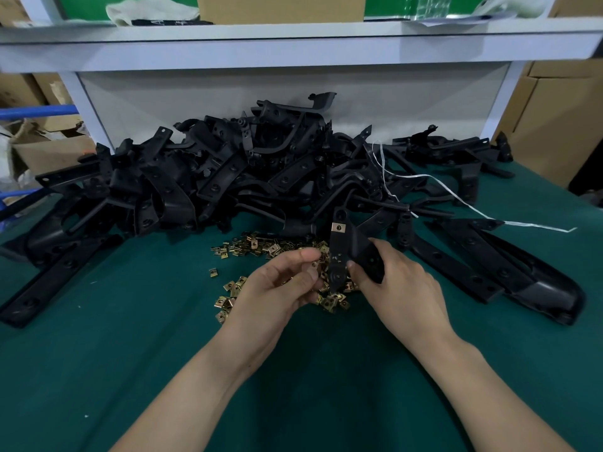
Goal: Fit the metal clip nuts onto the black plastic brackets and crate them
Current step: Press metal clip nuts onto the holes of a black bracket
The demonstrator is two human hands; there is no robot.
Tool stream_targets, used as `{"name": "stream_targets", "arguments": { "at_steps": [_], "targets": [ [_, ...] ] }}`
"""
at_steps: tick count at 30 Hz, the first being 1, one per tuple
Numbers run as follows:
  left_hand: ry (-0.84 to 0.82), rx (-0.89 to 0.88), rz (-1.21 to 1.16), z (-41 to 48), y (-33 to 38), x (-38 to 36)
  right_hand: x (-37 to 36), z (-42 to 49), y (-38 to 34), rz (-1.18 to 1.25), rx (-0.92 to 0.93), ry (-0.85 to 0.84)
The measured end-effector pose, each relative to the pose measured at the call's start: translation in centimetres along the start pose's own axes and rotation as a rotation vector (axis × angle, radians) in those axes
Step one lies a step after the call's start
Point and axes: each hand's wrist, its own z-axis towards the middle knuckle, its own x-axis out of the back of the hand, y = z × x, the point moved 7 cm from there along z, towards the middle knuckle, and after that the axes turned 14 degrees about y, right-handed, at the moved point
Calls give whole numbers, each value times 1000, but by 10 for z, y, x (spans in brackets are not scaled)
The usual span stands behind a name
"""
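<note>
The green-covered table [130, 370] is filling the view, and across its far side a big heap of black brackets [228, 177] is lying tangled, with more long brackets [483, 265] spreading out flat to the right. A white string [463, 205] is trailing over that right side. No crate is showing anywhere, so nothing can be said about how many pieces are boxed.

The two hands are working just in front of the heap. The right hand [401, 282] is gripping the held bracket [346, 256], fingers wrapped around its lower part, and is tilting it nearly upright over the loose clip nuts [248, 247], which are lying scattered between the hands and the heap. The left hand [280, 285] is curling in close beside it, thumb and forefinger pinching what looks like one brass-coloured pinched nut [314, 264] right at the bracket's lower edge.

One fitted nut [338, 227] is already sitting clipped on the bracket's upper tab. So this bracket looks part done, with a second nut apparently going on now. Judging by the heap, where no brass is showing, and the many loose nuts, the bulk of the job is waiting, and crating is not yet in sight.
</note>
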Motion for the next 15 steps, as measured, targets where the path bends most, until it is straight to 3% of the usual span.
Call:
{"name": "stream_targets", "arguments": {
  "at_steps": [15],
  "targets": [
    [29, -40, 64, -2, 3, 0, -2, 1, 3, 2, 2, 8]
  ]
}}
